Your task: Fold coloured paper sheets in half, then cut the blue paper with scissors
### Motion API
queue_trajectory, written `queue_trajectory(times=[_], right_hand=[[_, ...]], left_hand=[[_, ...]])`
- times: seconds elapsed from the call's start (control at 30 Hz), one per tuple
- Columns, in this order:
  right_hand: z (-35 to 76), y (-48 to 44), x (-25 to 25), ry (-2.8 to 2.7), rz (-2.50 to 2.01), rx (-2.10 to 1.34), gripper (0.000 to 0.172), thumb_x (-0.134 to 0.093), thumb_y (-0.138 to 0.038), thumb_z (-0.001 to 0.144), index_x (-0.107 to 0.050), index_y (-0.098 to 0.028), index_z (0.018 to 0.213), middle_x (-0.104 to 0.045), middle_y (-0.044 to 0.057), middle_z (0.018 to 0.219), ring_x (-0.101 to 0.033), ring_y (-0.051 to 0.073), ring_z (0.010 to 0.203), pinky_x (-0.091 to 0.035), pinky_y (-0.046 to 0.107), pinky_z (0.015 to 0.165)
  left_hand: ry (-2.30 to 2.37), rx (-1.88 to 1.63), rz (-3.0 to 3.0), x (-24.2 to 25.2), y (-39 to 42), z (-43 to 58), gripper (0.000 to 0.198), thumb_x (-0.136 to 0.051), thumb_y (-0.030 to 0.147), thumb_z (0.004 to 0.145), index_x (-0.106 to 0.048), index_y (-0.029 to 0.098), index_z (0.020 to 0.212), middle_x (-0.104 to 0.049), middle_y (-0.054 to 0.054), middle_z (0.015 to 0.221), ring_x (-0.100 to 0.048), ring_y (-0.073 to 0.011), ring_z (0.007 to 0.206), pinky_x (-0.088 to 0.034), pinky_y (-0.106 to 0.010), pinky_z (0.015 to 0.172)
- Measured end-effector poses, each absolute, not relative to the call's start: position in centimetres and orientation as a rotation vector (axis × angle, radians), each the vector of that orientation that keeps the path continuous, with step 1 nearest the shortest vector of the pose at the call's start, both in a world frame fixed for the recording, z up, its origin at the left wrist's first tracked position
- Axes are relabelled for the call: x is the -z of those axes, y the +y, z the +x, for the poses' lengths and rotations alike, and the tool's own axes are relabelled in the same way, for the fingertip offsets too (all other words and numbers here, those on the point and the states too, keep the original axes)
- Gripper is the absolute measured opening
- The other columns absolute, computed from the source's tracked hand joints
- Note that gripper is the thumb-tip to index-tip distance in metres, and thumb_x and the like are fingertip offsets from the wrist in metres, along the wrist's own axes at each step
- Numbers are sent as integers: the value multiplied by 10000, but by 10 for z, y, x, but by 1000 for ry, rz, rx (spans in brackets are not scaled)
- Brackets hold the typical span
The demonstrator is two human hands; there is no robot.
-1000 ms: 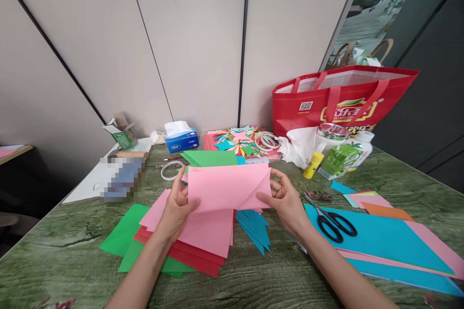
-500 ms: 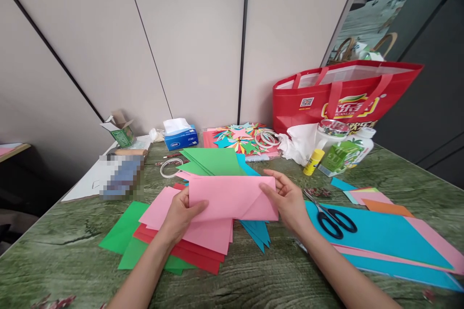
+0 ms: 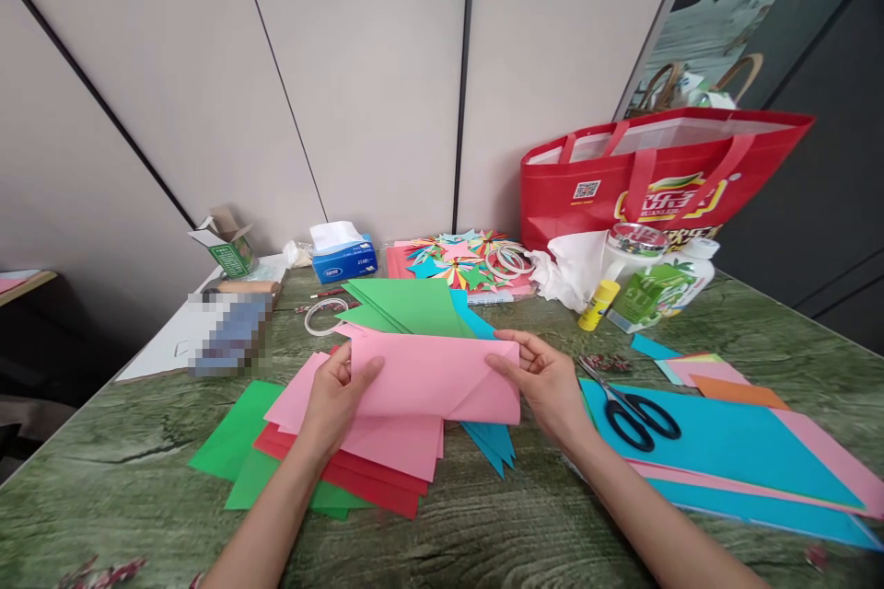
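A folded sheet of pink paper (image 3: 424,382) is held up between my two hands, its long fold along the top and a slanted crease near its right end. My left hand (image 3: 338,396) pinches its left end, thumb on the front face. At the right end my right hand (image 3: 542,377) grips it the same way, fingers behind. Below lie pink sheets (image 3: 393,451), red sheets (image 3: 373,483) and green sheets (image 3: 241,433) in a loose pile. Just behind the held paper are pointed green pieces (image 3: 407,304) and blue pieces (image 3: 494,446).
Black-handled scissors (image 3: 635,414) rest on blue paper (image 3: 732,442) at the right. Along the back stand a tissue box (image 3: 343,259), paper stars (image 3: 459,258), a yellow glue stick (image 3: 599,306), a white jar (image 3: 625,271) and a red bag (image 3: 622,175). A tape roll (image 3: 326,317) lies left of centre.
Both hands have shifted slightly left with the pink paper. My left hand's thumb has slid a little along the sheet's end. Everything on the table stays where it was.
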State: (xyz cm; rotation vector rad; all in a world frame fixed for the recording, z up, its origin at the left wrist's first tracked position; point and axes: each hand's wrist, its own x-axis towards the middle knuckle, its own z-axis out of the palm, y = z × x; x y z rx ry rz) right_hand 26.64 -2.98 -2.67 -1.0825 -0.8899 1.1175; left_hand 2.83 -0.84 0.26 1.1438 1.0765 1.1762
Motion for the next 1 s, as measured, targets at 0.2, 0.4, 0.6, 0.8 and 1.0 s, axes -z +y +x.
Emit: queue_trajectory(times=[0.2, 0.4, 0.6, 0.8, 1.0], right_hand=[[268, -27, 27, -814, -1058, -1119, 416, -733, -391, 601, -650, -174, 946, -703, 41, 746, -608, 150, 618, -452, 245, 534], [269, -27, 29, -797, -1029, -1159, 438, -738, -358, 610, -614, -181, 991, -712, 42, 764, -626, 158, 642, -463, 256, 571], [269, -27, 28, -813, -1029, -1170, 428, -741, -374, 601, -625, -186, 967, -717, 50, 792, -640, 171, 670, -476, 268, 588], [269, -28, 27, -826, -1052, -1174, 394, -737, -387, 603, -638, -175, 919, -717, 57, 771, -634, 171, 651, -478, 271, 585], [270, -28, 30, -828, -1064, -1178, 329, -734, -364, 615, -651, -173, 870, -711, 40, 717, -612, 147, 605, -460, 252, 567]], left_hand=[[1086, -1124, 1097, -1, -8, 26, 345, -738, 330, 598, -583, 158, 855, -657, -2, 690, -599, -144, 613, -469, -242, 570], [1053, -1185, 997, -6, -9, 28, 404, -763, 310, 558, -563, 181, 885, -627, 38, 608, -568, -107, 509, -442, -202, 503], [1068, -1232, 957, -5, -6, 27, 311, -754, 339, 575, -585, 156, 762, -614, 30, 571, -553, -92, 490, -429, -181, 484], [1089, -1292, 934, -1, -6, 26, 323, -778, 323, 539, -604, 150, 750, -633, 20, 571, -564, -102, 503, -442, -190, 492], [1111, -1340, 889, -2, -6, 27, 330, -784, 337, 523, -619, 158, 746, -630, 29, 545, -551, -105, 463, -422, -189, 451]])
